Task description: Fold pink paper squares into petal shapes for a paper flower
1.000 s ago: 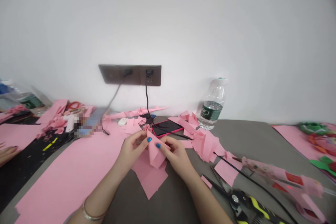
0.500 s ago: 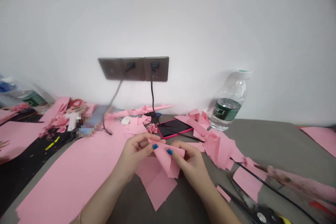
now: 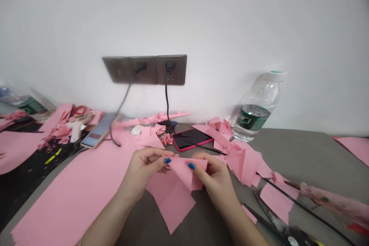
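Observation:
A folded piece of pink paper (image 3: 186,170) is held up between my two hands, creased along a slanting line. My left hand (image 3: 148,169) pinches its upper left corner, thumb in front and fingers behind. On the right edge, my right hand (image 3: 211,173) grips the paper the same way, its thumb pressed on the face. Below, a flat pink paper square (image 3: 173,201) lies on the grey table (image 3: 207,223), partly covered by the held piece. Just beyond my hands rests a phone in a pink case (image 3: 191,139), a black cable crossing it.
A large pink sheet (image 3: 75,196) covers the left side. Scissors (image 3: 276,226) lie open at lower right, near pink scraps (image 3: 245,161). A water bottle (image 3: 255,109) leans against the wall beyond. Another phone (image 3: 98,130) lies at left. Cables hang from wall sockets (image 3: 145,70).
My hands have drawn slightly apart, and the paper's top edge looks straighter and wider between them. The view has shifted a little.

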The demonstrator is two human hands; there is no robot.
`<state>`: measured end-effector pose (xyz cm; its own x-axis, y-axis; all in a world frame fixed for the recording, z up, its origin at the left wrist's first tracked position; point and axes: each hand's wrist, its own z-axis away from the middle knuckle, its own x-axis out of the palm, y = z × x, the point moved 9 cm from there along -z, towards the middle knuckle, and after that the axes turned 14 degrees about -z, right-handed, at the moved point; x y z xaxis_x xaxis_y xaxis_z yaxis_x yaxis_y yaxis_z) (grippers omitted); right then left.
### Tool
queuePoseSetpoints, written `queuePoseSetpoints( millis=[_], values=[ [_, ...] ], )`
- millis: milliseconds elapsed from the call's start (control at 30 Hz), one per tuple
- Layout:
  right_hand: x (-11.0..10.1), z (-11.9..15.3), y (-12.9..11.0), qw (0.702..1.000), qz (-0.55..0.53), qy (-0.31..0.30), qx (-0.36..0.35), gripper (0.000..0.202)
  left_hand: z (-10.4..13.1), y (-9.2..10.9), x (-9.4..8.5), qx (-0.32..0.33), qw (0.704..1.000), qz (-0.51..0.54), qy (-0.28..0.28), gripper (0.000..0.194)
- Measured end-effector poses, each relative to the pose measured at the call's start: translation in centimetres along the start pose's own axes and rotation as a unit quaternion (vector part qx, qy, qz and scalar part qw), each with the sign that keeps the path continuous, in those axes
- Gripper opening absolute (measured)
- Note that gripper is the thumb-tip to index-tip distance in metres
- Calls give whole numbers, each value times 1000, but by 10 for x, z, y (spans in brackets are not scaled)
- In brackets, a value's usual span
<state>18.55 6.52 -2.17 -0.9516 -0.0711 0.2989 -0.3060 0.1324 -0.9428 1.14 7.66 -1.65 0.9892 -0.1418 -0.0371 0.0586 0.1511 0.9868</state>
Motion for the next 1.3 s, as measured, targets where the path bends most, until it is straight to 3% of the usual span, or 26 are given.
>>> queuePoseSetpoints(
  millis=[233, 500, 733, 1067, 1300],
  values=[
    [1, 0, -5, 999, 47, 7, -18, 27, 1, -2, 1, 2, 1000, -17, -21, 25],
    [-5, 1, -8, 997, 53, 39, -29, 30, 3, 1, 8, -5, 998, 34, -46, 31],
    [-1, 0, -9, 997, 67, 19, -37, 26, 3, 7, 11, 17, 998, 47, -49, 29],
    [10, 1, -12, 997, 57, -14, -40, 30, 1, -3, 9, -8, 997, -66, -45, 25],
    [5, 0, -4, 998, 58, 3, -12, 16, -1, -5, 4, -11, 997, -74, -21, 26]
  ],
)
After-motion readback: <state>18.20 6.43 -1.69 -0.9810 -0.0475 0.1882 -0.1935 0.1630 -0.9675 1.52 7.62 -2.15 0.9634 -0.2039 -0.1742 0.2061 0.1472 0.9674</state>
